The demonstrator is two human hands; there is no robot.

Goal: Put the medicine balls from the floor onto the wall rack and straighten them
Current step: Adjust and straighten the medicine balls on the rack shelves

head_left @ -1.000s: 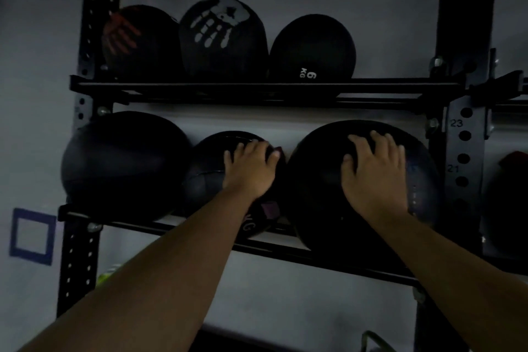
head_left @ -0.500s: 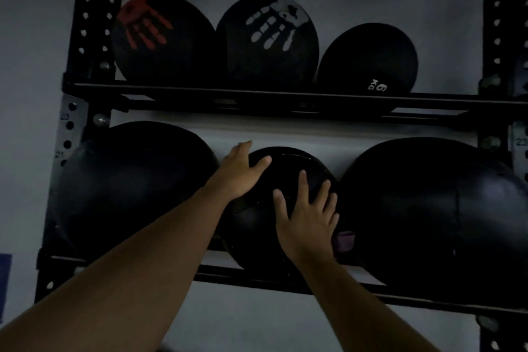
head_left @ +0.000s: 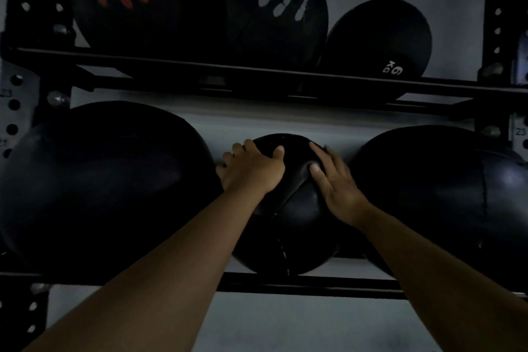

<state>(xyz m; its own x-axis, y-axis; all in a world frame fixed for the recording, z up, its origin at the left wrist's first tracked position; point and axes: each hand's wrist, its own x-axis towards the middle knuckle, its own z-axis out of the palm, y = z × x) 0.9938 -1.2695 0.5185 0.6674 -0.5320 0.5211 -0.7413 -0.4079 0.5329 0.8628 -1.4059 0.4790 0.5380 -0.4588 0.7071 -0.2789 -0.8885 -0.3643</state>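
A small black medicine ball (head_left: pixel 297 226) sits in the middle of the lower shelf of the black wall rack (head_left: pixel 285 284). My left hand (head_left: pixel 253 170) grips its upper left side, fingers curled over the top. My right hand (head_left: pixel 334 180) lies flat on its upper right side, fingers spread. A large black ball (head_left: pixel 105 180) rests to its left and another large black ball (head_left: pixel 445 197) to its right. The upper shelf holds a ball with a red handprint (head_left: pixel 134 0), one with a white handprint (head_left: pixel 268 8) and a smaller ball marked 6 KG (head_left: pixel 380 40).
Perforated black uprights (head_left: pixel 17 123) frame the rack on both sides, against a pale grey wall (head_left: pixel 285 120). The upper shelf rail (head_left: pixel 257 71) runs close above the lower balls. The scene is dim.
The view has moved closer to the rack. My right hand shifted from the large right ball to the small middle ball, then up to its top. My left hand curled over that ball's upper left.
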